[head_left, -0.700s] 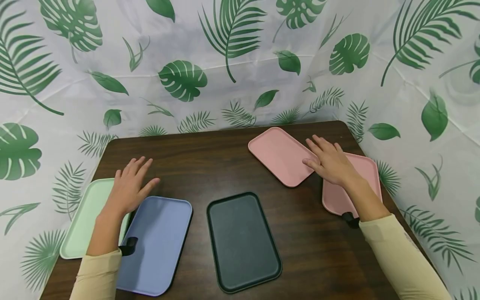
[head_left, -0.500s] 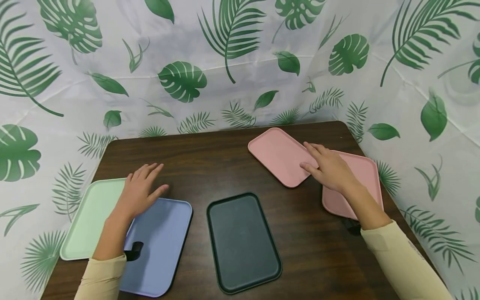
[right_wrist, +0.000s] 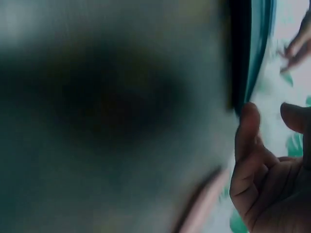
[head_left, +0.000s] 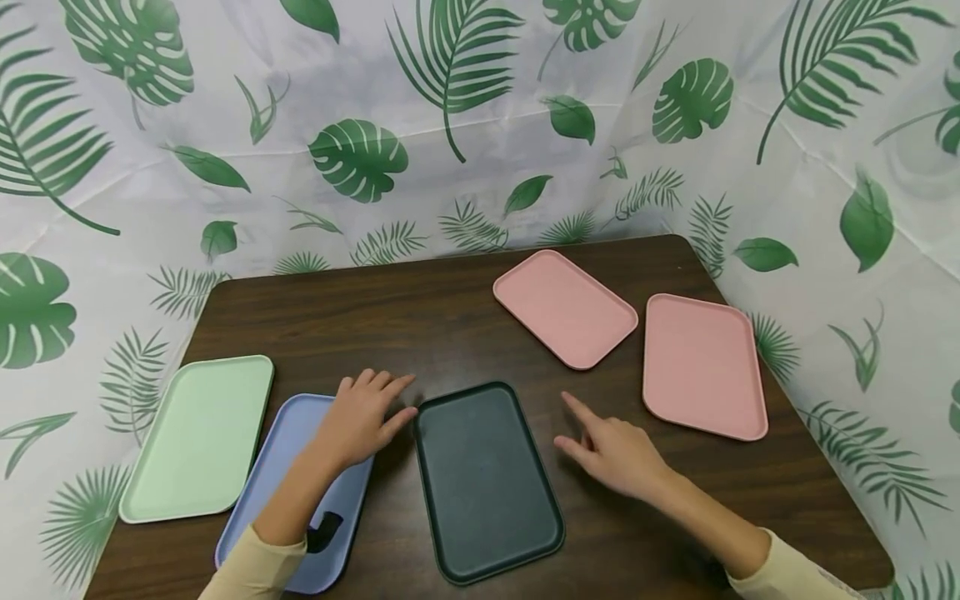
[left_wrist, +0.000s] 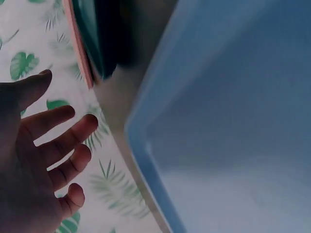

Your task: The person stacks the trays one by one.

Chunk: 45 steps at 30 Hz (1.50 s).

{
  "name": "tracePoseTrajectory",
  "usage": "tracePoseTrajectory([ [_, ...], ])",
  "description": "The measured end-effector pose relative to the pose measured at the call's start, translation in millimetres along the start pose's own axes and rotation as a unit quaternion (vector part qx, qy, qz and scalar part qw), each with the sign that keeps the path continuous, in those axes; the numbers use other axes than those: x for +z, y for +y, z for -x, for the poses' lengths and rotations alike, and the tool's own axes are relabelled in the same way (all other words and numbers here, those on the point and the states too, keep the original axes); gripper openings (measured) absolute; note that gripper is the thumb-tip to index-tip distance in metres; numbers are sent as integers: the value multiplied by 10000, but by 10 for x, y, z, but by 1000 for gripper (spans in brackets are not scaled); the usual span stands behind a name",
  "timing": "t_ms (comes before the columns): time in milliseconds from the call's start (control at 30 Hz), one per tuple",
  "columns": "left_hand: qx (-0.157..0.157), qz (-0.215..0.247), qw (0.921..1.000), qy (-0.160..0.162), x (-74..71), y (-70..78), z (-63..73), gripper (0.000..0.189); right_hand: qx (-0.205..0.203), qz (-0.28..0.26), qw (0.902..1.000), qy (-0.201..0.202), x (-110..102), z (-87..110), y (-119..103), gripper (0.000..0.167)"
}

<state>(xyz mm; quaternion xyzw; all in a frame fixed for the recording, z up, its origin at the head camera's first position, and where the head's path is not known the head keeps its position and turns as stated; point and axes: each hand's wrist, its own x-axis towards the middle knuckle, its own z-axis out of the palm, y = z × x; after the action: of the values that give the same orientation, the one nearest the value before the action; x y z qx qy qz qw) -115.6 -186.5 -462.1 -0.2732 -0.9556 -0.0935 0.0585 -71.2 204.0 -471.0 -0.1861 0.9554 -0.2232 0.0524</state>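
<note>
A dark green tray (head_left: 487, 483) lies on the brown table between my two hands. My left hand (head_left: 360, 423) is over the far right part of the blue tray (head_left: 258, 492), its thumb tip close to the dark tray's far left corner. Whether it touches there I cannot tell. In the left wrist view the fingers (left_wrist: 68, 145) are spread and slightly bent, holding nothing. My right hand (head_left: 618, 454) is to the right of the dark tray, apart from it, with index finger and thumb stretched toward it. The other fingers (right_wrist: 248, 179) bend loosely around nothing in the right wrist view.
A light green tray (head_left: 198, 437) lies at the left beside the blue one. Two pink trays sit at the right: an angled one (head_left: 566, 308) at the back and another (head_left: 703, 367) near the table's right edge. A leaf-patterned cloth (head_left: 450, 192) hangs behind the table (head_left: 360, 308).
Both hands have moved inward toward the dark green tray: the left one rightward from the light green and blue trays, the right one leftward and nearer from the pink trays. The trays stay put.
</note>
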Motion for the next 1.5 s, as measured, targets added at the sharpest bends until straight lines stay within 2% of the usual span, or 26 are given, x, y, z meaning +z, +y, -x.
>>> tracePoseTrajectory([
  [200, 72, -117, 9993, -334, 127, 126, -48, 47, 186, -479, 9969, -599, 240, 338, -186, 69],
  [367, 153, -156, 9982, -564, 182, 177, -36, 44, 198, -857, 9929, -801, 345, 496, -222, 68],
  [567, 211, -233, 9965, -778, 219, 208, -29, 47, 127, -1275, 9874, -934, 405, 559, -256, 66],
  [833, 167, -123, 9951, -968, 225, 221, -46, 53, 96, -2182, 9692, -1141, 460, 578, -316, 62],
  [1000, 118, -45, 9952, -969, 136, 174, -142, 51, -9, -2382, 9659, -1020, 429, 488, -358, 62],
  [1200, 124, -32, 9957, -923, -62, -8, -383, 52, -24, -2379, 9676, -850, 298, 204, -389, 63],
  [1333, 31, 27, 9933, -1153, -126, -152, -549, 54, -60, -2265, 9710, -757, 260, -27, -359, 62],
  [1500, -163, 192, 9876, -1550, -129, -286, -710, 55, -19, -2350, 9689, -774, 281, -252, -312, 62],
])
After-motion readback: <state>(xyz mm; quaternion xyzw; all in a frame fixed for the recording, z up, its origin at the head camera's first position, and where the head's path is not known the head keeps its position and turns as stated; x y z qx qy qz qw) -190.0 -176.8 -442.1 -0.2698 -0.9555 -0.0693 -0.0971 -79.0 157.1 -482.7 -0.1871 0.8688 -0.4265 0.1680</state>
